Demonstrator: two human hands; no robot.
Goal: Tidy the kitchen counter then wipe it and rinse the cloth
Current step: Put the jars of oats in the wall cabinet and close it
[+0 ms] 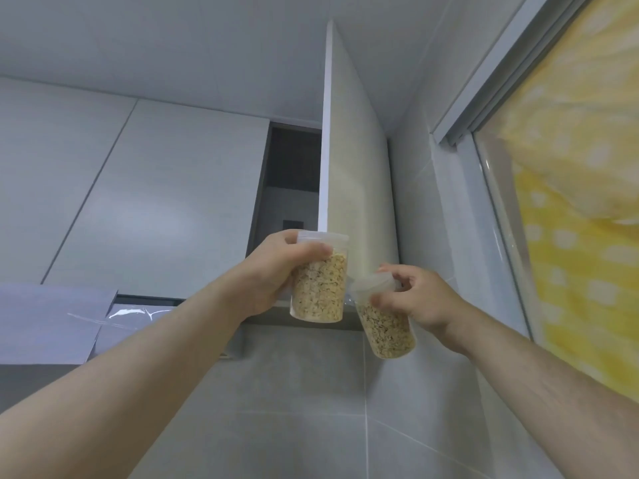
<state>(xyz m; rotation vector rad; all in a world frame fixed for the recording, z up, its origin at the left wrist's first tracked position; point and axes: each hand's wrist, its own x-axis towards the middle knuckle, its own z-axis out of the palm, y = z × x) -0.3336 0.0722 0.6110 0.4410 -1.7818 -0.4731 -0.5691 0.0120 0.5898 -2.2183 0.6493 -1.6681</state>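
Observation:
I look up at the wall cabinets with both arms raised. My left hand (pixel 276 271) grips a clear plastic jar of oats (pixel 320 288) near its lid and holds it upright in front of the open cabinet. My right hand (pixel 415 299) holds a second oat jar (pixel 387 330) by its translucent lid, and this jar tilts to the right. The two jars are close together at their upper parts. The counter and the cloth are out of view.
The cabinet door (pixel 352 160) stands open, edge-on, above the jars, with the dark cabinet interior (pixel 290 174) to its left. Shut white cabinet doors (pixel 138 188) fill the left. Grey wall tiles lie below. A window with a yellow dotted curtain (pixel 574 202) is at the right.

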